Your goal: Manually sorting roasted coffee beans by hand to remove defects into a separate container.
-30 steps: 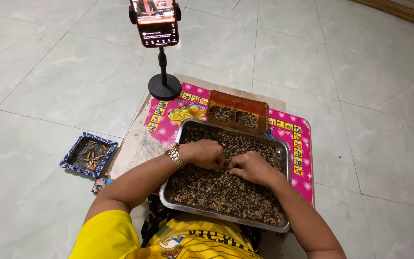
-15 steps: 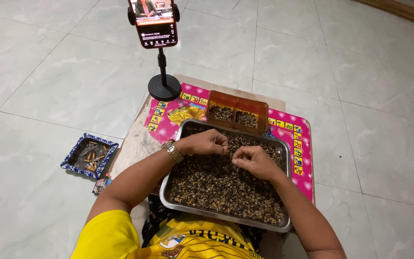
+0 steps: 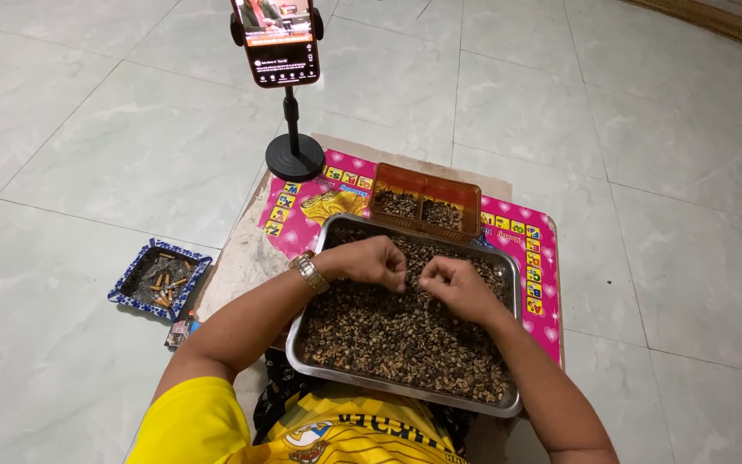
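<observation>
A metal tray (image 3: 508, 277) full of small dark brown seeds (image 3: 388, 335) rests on a low pink table. My left hand (image 3: 369, 260), with a gold watch on its wrist, hovers over the tray's far half with fingers curled. My right hand (image 3: 455, 286) is close beside it, fingers pinched together. Both fists almost touch above the seeds. Whether either pinch holds a seed is hidden by the fingers. Just beyond the tray stands an orange two-part box (image 3: 425, 202) with seeds in both halves.
A phone (image 3: 276, 39) on a black round-based stand (image 3: 294, 155) stands at the table's far left. On the tiled floor to the left lies a blue square ashtray (image 3: 159, 277) with several butts, a small lighter by it. The pink mat (image 3: 536, 258) covers the tabletop.
Both hands have lifted off the seeds and moved toward the tray's far side. They have closed into fists and drawn nearer each other.
</observation>
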